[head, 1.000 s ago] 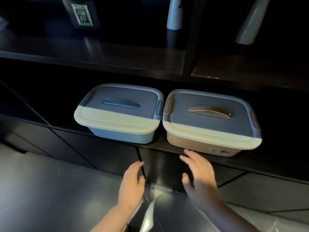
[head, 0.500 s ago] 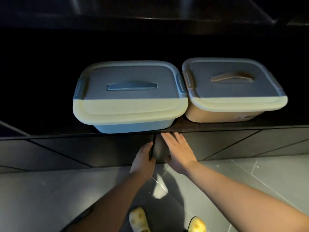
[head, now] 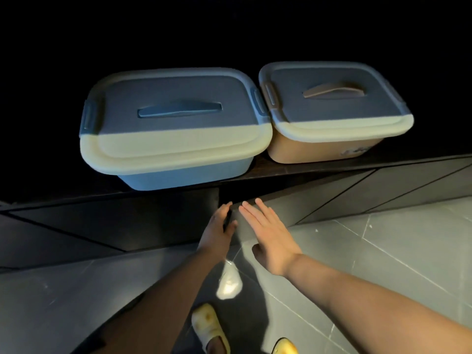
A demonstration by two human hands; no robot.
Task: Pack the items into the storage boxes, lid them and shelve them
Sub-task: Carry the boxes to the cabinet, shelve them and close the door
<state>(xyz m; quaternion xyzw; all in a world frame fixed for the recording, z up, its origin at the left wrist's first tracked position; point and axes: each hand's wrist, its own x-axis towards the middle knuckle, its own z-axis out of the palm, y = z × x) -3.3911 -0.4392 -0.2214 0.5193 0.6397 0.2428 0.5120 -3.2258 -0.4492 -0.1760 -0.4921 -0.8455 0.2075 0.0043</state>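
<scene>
We see two lidded storage boxes side by side on a dark shelf (head: pixel 293 167), both w/ lids on. The blue box (head: pixel 184 178) sits on the left, its lid (head: pixel 176 129) pale cream along the front and shaded grey-blue further back, w/ a blue handle (head: pixel 178 111) flat in the middle and blue clips at both ends. The tan box (head: pixel 314 152) sits on the right, just beside the blue one, the lid rims about touching; its lid (head: pixel 332 111) carries a tan handle (head: pixel 334 90), and there's a small label on the front wall, too blurred to read. Both boxes overhang the shelf's front edge a bit. Below the shelf we see dark cabinet fronts (head: pixel 107 221) w/ thin diagonal seams. Our left hand (head: pixel 221 229) is at the edge of a panel under the blue box, fingers hooked round that edge, thumb on the near side; it's in shadow, so we can't tell how firm the grip is. Our right hand (head: pixel 270 236) is open, fingers straight and close together, palm toward the cabinet front just right of the left hand; contact can't be told. Neither hand touches a box. Floor is grey tile (head: pixel 383 251) w/ a bright light patch (head: pixel 228 284) btw the forearms. Two yellow slippers (head: pixel 208 325) show at the bottom edge.
</scene>
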